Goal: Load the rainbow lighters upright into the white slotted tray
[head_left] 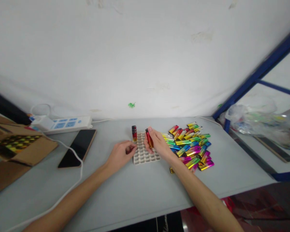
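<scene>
A white tray (145, 158) with many small sockets lies on the grey table. One or two lighters (134, 133) stand upright in its far left corner. My right hand (159, 145) is closed round a red lighter (149, 138), held upright over the tray's far edge. My left hand (120, 153) rests at the tray's left edge with curled fingers that touch the rim; whether they hold anything is unclear. A pile of shiny multicoloured lighters (190, 145) lies just right of my right hand.
A black phone (77, 147) lies left of the tray, with a white cable across it. A white power strip (62, 124) sits by the wall. An open cardboard box (16, 145) of lighters stands far left. A plastic bag (258, 124) lies beyond the blue frame, right.
</scene>
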`<move>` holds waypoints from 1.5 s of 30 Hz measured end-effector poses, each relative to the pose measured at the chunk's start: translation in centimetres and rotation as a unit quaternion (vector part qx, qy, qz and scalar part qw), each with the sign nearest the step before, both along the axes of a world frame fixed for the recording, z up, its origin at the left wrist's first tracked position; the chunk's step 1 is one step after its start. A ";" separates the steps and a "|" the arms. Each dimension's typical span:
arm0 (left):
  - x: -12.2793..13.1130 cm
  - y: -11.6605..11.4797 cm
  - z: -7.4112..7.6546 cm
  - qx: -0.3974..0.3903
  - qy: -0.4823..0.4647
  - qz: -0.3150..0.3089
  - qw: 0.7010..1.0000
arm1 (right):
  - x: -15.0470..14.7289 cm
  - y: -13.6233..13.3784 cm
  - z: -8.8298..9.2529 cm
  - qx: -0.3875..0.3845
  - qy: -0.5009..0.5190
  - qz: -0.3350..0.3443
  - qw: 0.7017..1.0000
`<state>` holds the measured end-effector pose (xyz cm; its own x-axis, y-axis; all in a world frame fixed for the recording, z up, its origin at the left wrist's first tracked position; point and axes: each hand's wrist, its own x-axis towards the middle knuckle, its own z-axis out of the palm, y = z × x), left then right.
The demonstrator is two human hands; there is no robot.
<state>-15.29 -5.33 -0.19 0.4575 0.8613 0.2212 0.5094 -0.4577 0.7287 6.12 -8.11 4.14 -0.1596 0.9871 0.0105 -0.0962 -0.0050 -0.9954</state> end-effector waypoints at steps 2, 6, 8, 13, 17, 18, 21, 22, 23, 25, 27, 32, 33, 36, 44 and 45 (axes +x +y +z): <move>0.0 0.0 0.0 0.001 -0.001 0.000 1.000 | -0.2 -0.4 0.5 -0.011 0.033 0.007 0.999; -0.1 -0.1 0.0 0.001 -0.002 0.000 1.000 | -0.6 -0.6 0.9 -0.034 0.067 0.038 0.996; -0.1 -0.1 0.0 0.001 -0.002 0.002 1.000 | -0.9 -0.5 0.8 -0.038 0.070 0.027 0.996; 0.0 0.0 -0.1 0.002 -0.004 0.003 1.000 | -1.1 -0.2 -0.4 -0.004 -0.017 -0.074 0.997; 0.0 0.1 -0.1 0.000 -0.006 0.002 1.000 | -0.8 0.0 -1.2 0.061 -0.136 -0.136 0.979; 0.0 0.1 -0.1 0.000 -0.006 0.001 1.000 | -0.7 0.1 -1.3 0.072 -0.154 -0.145 0.975; 0.0 0.0 0.0 0.000 -0.005 0.002 1.000 | -0.7 0.2 -1.6 0.091 -0.174 -0.149 0.969; 0.0 -0.1 0.1 0.000 -0.004 0.002 1.000 | -0.7 0.2 -1.8 0.094 -0.173 -0.146 0.969; 0.0 -0.1 0.2 0.001 -0.005 0.002 1.000 | -0.7 0.2 -1.9 0.097 -0.170 -0.141 0.970; 0.0 -0.2 0.3 0.003 -0.005 0.001 1.000 | -0.7 0.4 -2.0 0.101 -0.158 -0.131 0.973; 0.0 -0.3 0.3 0.002 -0.006 0.001 1.000 | -0.8 0.6 -2.1 0.113 -0.150 -0.121 0.975; 0.1 -0.3 0.1 -0.006 -0.004 0.005 1.000 | -0.6 0.7 -1.5 0.190 -0.188 -0.126 0.955; 0.1 -0.3 0.1 -0.006 -0.004 0.007 1.000 | -0.6 0.7 -1.3 0.194 -0.202 -0.130 0.951; 0.1 -0.4 0.1 -0.008 -0.005 0.013 1.000 | -0.7 0.6 -1.0 0.182 -0.230 -0.129 0.947; 0.2 -0.6 0.1 -0.012 -0.003 0.016 1.000 | -0.6 1.5 -2.4 0.220 -0.332 -0.042 0.916; 0.2 -0.6 0.1 -0.012 -0.003 0.016 1.000 | -0.6 1.6 -2.5 0.230 -0.343 -0.031 0.910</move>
<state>-15.06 -5.95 -0.09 0.4283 0.8804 0.2036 0.5189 -0.4241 0.7423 5.56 -6.50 1.65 -0.2293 0.9107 0.3435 0.5633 0.4119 -0.7162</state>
